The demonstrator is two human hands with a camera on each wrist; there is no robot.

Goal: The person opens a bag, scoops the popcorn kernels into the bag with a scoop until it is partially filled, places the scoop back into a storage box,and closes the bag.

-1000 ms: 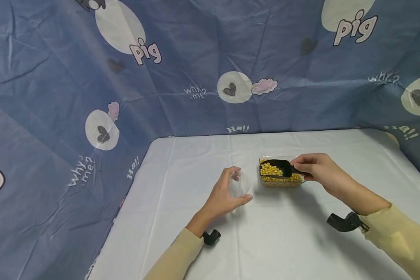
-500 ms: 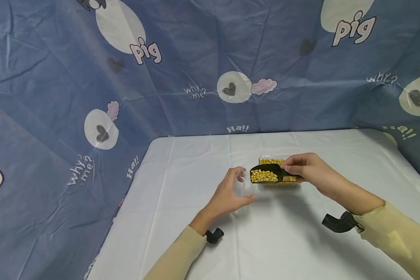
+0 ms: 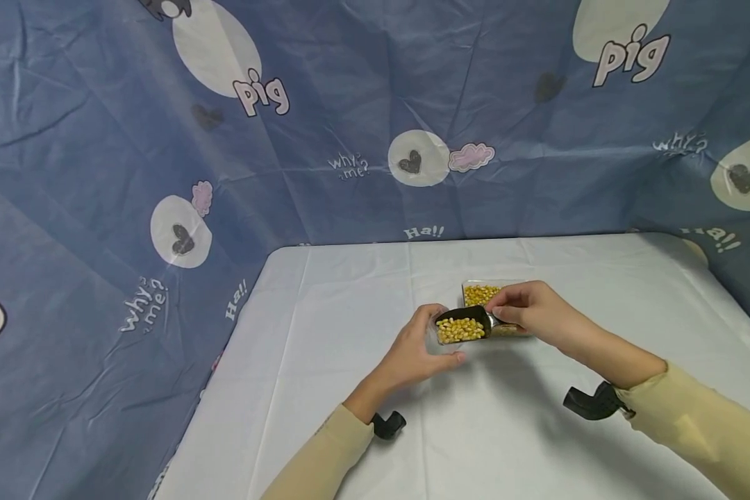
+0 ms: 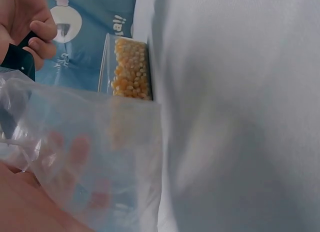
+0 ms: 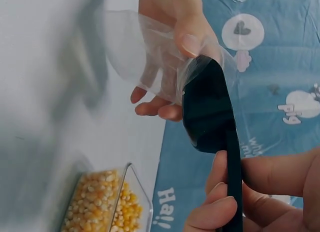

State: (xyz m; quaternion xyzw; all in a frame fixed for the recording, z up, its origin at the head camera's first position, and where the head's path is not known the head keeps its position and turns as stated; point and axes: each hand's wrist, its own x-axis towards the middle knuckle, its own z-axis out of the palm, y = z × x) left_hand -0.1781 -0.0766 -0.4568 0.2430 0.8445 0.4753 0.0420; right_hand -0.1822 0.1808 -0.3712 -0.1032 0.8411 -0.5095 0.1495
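1. So the black scoop (image 3: 476,316) had just swung toward 9 o'clock, off the tub (image 3: 509,332), and its tip was at the clear bag's (image 5: 135,49) mouth.
2. Right grip (image 3: 534,312) pinched the scoop, left grip (image 3: 409,354) curved round the bag.
3. Kernels (image 3: 457,330) sat in the scoop, so imo lined up, not tipped.

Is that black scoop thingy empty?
No, the head view shows yellow corn kernels heaped in the black scoop that the right hand holds.
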